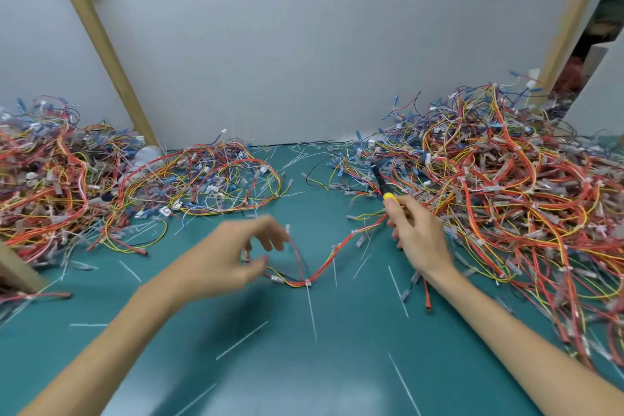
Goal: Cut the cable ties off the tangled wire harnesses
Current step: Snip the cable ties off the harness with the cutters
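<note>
A wire harness lies between the hands. The right hand grips a cutter. The left hand is blurred, its grip unclear.

both bare forearms run in from the lower corners and converge toward the middle. the left forearm slants up from the bottom left with a straight wrist. the left grip hangs palm down and blurred, fingers loosely curled and fanned, thumb held apart beneath them with a clear gap between; it clasps nothing that can be made out. the right forearm slants in from the bottom right, wrist bent slightly inward. the right grip shows its back to the camera, fingers curled round the yellow handle of a black-shafted tool, thumb laid along the handle, the shaft pointing up and to the left, away from the body
</note>
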Available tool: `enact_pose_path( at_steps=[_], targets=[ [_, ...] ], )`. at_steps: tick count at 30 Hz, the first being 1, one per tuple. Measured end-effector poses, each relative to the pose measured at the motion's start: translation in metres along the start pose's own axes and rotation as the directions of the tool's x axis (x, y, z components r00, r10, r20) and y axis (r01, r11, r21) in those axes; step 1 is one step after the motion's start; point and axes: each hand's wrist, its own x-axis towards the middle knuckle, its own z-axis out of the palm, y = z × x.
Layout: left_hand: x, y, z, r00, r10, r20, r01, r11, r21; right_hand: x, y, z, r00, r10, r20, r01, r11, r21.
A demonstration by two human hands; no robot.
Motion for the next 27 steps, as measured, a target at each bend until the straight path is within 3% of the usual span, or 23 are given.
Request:
enact_pose_path(
  at_steps=[4,12,16,19,21,23,27],
  targets=[
    [-0.009,-0.006,0.044,0.986,0.111,0.121,-0.146,0.929,0.339,-0.002,-0.001,0.001,1.000,-0.011,0.009,0.011,1.000,-0.022],
    [0.031,-0.011,0.073,0.922,0.374,-0.097,-0.289,0.835,0.467,-0.002,-0.004,0.001,1.000,0.003,0.020,-0.002,1.000,-0.027],
    [0.042,-0.007,0.080,0.937,0.321,-0.141,-0.260,0.906,0.335,-0.002,-0.003,0.001,1.000,-0.005,0.029,0.006,0.999,-0.041],
    [0.040,0.003,0.087,0.967,0.176,-0.187,-0.177,0.984,0.010,-0.001,-0.002,0.001,0.994,-0.058,0.088,0.069,0.990,-0.120],
    [0.036,0.006,0.092,0.968,0.097,-0.233,-0.135,0.979,-0.154,-0.001,-0.001,0.002,0.986,-0.084,0.146,0.114,0.971,-0.210],
    [0.033,0.011,0.094,0.948,0.029,-0.318,-0.112,0.962,-0.248,-0.003,0.000,0.005,0.974,-0.103,0.203,0.168,0.928,-0.332],
    [0.035,0.010,0.086,0.860,-0.056,-0.508,-0.087,0.963,-0.254,-0.005,-0.005,0.010,0.947,-0.079,0.312,0.252,0.786,-0.565]
  ],
)
